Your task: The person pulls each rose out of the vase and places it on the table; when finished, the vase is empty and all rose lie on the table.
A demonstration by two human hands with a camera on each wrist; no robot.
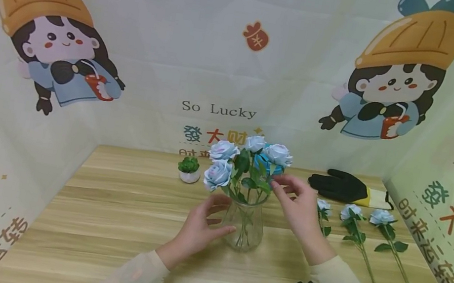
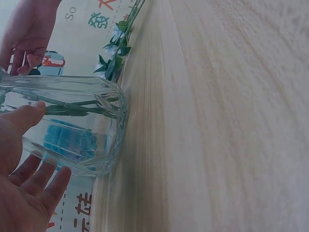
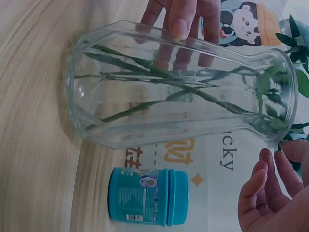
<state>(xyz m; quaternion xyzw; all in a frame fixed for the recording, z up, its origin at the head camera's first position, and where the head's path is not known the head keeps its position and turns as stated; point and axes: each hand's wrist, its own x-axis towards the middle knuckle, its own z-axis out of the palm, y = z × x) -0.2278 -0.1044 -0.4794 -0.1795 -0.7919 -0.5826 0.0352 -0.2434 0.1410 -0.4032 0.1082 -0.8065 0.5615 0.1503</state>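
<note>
A clear glass vase stands upright on the table with several pale blue roses in it. Through the glass, crossed green stems show. My left hand is loosely around the vase's left side, thumb across the front and relaxed fingers partly behind; how firmly they touch cannot be told. Beside the vase's mouth, at the leaves on the right, is my right hand. Its fingers are loosely bent with nothing visibly between them.
Three more pale blue roses lie on the table at the right. A black and yellow glove lies behind them. A blue lidded jar stands behind the vase. A small potted plant sits to the left. Printed cloth surrounds the table.
</note>
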